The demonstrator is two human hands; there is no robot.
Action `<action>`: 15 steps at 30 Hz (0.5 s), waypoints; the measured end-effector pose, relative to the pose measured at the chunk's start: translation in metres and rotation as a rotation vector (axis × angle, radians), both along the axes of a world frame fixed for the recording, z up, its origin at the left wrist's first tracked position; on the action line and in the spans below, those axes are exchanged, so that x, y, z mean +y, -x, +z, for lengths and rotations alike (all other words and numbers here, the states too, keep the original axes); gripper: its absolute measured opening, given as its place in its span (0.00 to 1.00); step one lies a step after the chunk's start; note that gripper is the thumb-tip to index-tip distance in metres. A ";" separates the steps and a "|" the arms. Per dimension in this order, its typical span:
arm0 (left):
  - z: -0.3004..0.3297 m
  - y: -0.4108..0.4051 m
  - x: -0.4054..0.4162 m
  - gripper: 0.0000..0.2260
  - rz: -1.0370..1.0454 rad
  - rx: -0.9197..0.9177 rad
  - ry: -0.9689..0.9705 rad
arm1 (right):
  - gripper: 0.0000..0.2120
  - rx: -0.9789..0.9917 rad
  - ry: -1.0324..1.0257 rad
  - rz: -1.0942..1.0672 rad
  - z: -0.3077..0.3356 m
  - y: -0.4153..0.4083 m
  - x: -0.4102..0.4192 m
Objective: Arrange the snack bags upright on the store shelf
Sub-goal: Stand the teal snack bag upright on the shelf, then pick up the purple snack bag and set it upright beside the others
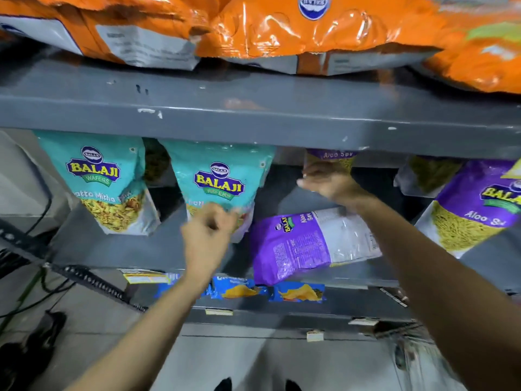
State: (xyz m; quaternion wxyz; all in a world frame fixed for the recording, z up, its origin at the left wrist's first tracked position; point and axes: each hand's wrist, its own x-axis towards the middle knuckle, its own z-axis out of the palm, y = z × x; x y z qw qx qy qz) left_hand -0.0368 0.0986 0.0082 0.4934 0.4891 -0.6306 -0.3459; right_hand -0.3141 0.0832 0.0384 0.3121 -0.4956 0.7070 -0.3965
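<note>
Two teal snack bags stand upright on the grey middle shelf (118, 249), one at the left (107, 179) and one in the middle (222, 176). My left hand (208, 235), blurred, is closed at the lower edge of the middle teal bag. A purple Aloo Sev bag (304, 244) lies flat on its side on the shelf. Deeper in, another purple bag (329, 158) stands upright, and my right hand (329, 182) touches its lower part; whether it grips is unclear. A third purple bag (473, 210) leans at the right.
Large orange bags (282, 32) fill the shelf above, whose grey front edge (253, 119) overhangs the bags. Blue chip packets (296, 292) sit on the shelf below. Cables and a black rail (93, 283) are at the lower left, over a tiled floor.
</note>
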 end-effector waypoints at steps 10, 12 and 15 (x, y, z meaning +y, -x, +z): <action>-0.043 0.146 0.091 0.26 -0.399 0.348 -1.353 | 0.35 0.578 -0.652 0.356 -0.032 0.081 0.014; -0.051 0.164 0.096 0.21 -0.335 0.468 -1.347 | 0.34 0.640 -0.779 0.412 -0.020 0.082 0.023; -0.067 0.183 0.106 0.20 -0.231 0.523 -1.270 | 0.43 0.558 -0.877 0.459 -0.022 0.095 0.038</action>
